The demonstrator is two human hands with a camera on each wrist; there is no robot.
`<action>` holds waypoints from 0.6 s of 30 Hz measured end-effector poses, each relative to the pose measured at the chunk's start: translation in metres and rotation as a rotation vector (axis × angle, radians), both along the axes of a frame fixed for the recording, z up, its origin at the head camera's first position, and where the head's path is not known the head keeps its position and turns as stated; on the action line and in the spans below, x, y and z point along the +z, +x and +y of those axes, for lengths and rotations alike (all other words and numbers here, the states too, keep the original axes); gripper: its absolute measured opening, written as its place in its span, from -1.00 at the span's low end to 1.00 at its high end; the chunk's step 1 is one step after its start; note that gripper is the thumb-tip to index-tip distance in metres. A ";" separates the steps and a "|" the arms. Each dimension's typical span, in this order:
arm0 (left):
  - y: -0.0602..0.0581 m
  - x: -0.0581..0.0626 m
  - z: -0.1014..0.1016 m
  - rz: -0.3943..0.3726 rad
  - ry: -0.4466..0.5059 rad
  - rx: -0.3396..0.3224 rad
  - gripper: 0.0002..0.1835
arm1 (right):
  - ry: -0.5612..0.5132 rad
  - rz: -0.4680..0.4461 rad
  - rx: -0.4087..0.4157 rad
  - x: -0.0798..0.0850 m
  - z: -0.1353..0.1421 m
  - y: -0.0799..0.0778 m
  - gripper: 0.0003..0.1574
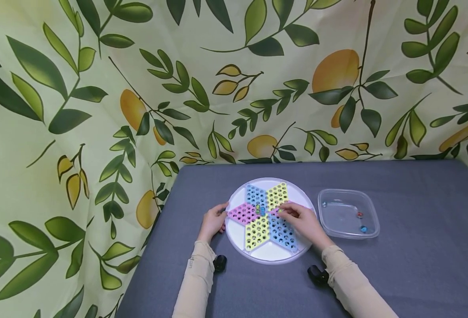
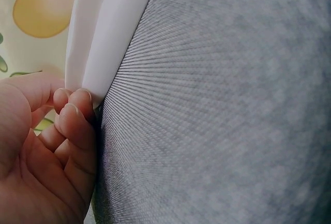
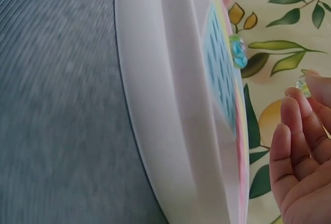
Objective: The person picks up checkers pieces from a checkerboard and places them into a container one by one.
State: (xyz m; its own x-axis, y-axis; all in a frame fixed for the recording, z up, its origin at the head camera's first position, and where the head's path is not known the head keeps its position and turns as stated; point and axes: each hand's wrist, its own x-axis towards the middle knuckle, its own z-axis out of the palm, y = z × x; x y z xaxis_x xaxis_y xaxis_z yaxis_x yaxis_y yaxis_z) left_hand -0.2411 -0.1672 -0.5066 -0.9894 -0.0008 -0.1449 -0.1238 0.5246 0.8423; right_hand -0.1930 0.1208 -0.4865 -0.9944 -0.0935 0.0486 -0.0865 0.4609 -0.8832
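A round white Chinese checkers board (image 1: pixel 271 256) with a pink, yellow and blue star of holes lies on the table. My left hand (image 1: pixel 213 223) holds its left rim, thumb and curled fingers meeting at the white edge (image 2: pixel 98 53) in the left wrist view. Between thumb and fingertips, my right hand (image 1: pixel 303 223) pinches a clear marble (image 3: pixel 303 85) with a yellow-green tint, above the right part of the star. A small cluster of blue and yellow-green marbles (image 1: pixel 262 210) sits at the star's middle, just left of those fingertips.
Right of the board stands a clear plastic container (image 1: pixel 339 236) with a few marbles, among them a red one (image 1: pixel 360 215) and a blue one (image 1: pixel 363 229). Grey cloth (image 1: pixel 428 265) covers the table. Behind it hangs a leaf-and-fruit patterned curtain (image 1: pixel 234 106).
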 end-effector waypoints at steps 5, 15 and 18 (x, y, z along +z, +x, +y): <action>0.001 0.001 0.001 0.004 0.000 0.001 -0.60 | -0.035 -0.010 -0.014 0.001 0.010 0.006 -0.56; 0.000 0.001 0.001 -0.006 -0.021 0.013 -0.60 | -0.095 0.084 -0.012 0.008 0.019 0.015 -0.60; 0.000 0.000 0.001 0.005 -0.019 0.011 -0.60 | -0.065 0.092 -0.037 0.012 0.022 0.016 -0.60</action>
